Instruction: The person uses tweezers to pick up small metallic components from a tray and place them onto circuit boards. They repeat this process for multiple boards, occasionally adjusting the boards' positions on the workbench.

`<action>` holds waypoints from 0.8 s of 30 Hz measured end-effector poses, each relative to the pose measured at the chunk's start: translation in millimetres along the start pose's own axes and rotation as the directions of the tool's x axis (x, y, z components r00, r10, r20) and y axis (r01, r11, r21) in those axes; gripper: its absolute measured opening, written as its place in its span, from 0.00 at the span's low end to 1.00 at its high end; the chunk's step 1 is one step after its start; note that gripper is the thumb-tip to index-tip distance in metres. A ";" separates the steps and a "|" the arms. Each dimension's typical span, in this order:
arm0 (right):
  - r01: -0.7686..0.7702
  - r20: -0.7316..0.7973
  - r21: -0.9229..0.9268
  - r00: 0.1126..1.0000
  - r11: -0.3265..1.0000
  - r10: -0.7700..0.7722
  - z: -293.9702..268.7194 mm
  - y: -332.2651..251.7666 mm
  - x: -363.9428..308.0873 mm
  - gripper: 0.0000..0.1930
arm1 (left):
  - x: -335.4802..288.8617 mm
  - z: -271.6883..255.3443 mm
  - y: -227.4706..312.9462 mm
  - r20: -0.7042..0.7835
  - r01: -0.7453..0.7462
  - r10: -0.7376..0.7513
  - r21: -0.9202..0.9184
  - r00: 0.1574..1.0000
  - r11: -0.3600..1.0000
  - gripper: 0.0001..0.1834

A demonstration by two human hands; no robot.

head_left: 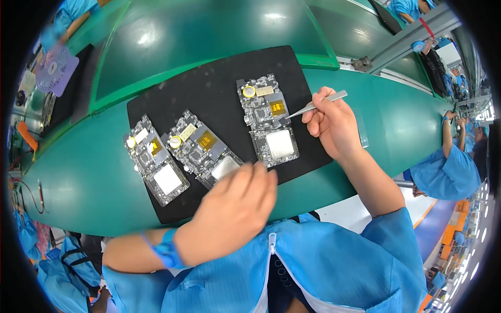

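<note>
Three circuit boards lie on a black mat (209, 86): a left board (156, 159), a middle board (201, 146) and a right board (269, 120). Each carries a coin-shaped yellow-rimmed part, a patch of amber tape and a silver shield plate. My right hand (334, 122) is closed on metal tweezers (318, 105); their tip points at the right board's edge, just below its amber tape. My left hand (229, 206), smeared by motion, hovers by the lower end of the middle board and partly covers it. Whether its fingers hold anything is hidden. A blue band (169, 249) circles my left wrist.
The mat lies on a green bench (83, 180) with a raised green ledge (203, 31) behind it. A clear flat piece (361, 130) lies beside my right wrist. A metal frame (412, 39) stands at the far right. People in blue clothes work nearby, one at right (446, 172).
</note>
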State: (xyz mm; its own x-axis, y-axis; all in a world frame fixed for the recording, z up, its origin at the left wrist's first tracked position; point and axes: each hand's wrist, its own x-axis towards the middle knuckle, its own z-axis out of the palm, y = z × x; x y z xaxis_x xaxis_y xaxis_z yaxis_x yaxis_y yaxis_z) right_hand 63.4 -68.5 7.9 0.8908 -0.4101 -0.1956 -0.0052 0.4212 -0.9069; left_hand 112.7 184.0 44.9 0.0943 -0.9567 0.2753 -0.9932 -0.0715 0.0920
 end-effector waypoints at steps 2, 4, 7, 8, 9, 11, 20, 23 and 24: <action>0.017 -0.010 -0.015 1.000 1.000 -0.017 7.1 8.6 -4.2 0.08 | 11.7 29.4 -2.4 -0.010 -0.038 0.039 0.136 0.999 0.990 0.24; 0.019 -0.008 -0.026 1.000 0.999 -0.019 6.8 17.3 -8.7 0.08 | 15.3 48.5 -4.2 -0.032 -0.043 0.051 0.215 0.998 0.976 0.24; 0.055 -0.007 -0.074 0.998 0.996 -0.055 8.4 24.8 -13.2 0.09 | 16.8 58.0 -7.7 -0.065 -0.040 0.057 0.238 0.996 0.970 0.24; 0.070 -0.010 -0.097 0.997 0.993 -0.071 9.5 26.4 -14.4 0.09 | 16.8 58.6 -8.3 -0.078 -0.038 0.057 0.230 0.995 0.973 0.23; 0.084 -0.012 -0.120 0.996 0.989 -0.086 11.1 28.5 -15.7 0.09 | 16.5 59.3 -8.2 -0.080 -0.037 0.055 0.210 0.995 0.977 0.23; 0.122 -0.017 -0.154 0.992 0.981 -0.126 13.9 31.3 -16.2 0.09 | 17.0 60.4 -9.8 -0.090 -0.032 0.050 0.185 0.995 0.982 0.23; 0.230 -0.063 -0.257 0.965 0.939 -0.254 25.3 39.1 -27.9 0.09 | 17.7 60.6 -14.6 -0.106 -0.045 0.058 0.119 0.993 0.992 0.22; 0.261 -0.055 -0.270 0.957 0.927 -0.285 23.4 41.4 -26.7 0.09 | 17.7 59.3 -17.3 -0.093 -0.064 0.077 0.134 0.993 0.989 0.22; 0.261 -0.053 -0.266 0.957 0.928 -0.285 23.6 41.2 -27.1 0.09 | 17.4 59.7 -17.2 -0.097 -0.064 0.077 0.131 0.992 0.989 0.22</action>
State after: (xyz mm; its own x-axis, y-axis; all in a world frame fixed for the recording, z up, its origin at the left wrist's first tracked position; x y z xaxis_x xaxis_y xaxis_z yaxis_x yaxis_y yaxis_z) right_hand 49.8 -20.9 -15.3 0.8298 -0.5557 0.0513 0.1072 0.0686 -0.9919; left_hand 127.3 151.7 -9.0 0.0236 -0.9276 0.3727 -0.9976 -0.0464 -0.0523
